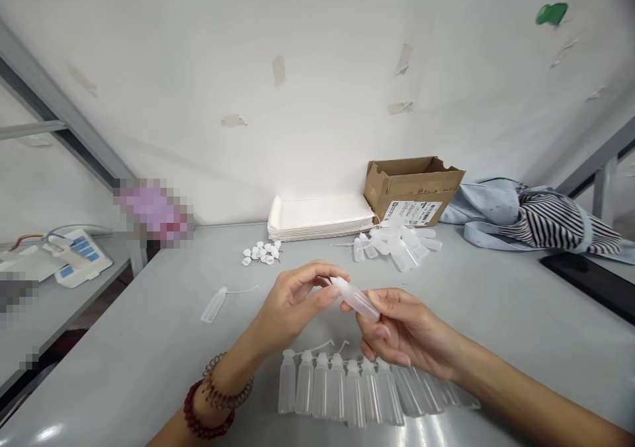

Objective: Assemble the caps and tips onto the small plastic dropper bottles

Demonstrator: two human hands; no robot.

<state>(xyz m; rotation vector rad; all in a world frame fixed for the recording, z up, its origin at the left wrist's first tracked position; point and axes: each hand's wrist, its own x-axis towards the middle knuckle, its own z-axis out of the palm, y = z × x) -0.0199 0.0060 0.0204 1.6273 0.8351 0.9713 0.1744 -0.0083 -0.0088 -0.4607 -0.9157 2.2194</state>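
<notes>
Between my two hands, above the grey table, a small translucent plastic bottle (361,301) is held at a tilt. My right hand (404,328) grips its body between thumb and fingers. At its upper left end, my left hand (300,301) pinches the white cap or neck; fingers cover part of it, so I cannot tell which. Below them lies a row of similar bottles (321,387), its right part beneath my right hand and forearm. One lone bottle (215,306) with a thin strip at its neck lies at the left.
Small white caps (262,252) form a pile behind my left hand. More bottles (401,243) are heaped before an open cardboard box (414,189). Flat white packets (320,215) are stacked by the wall. Cloth (536,215) and a black phone (592,282) lie at the right.
</notes>
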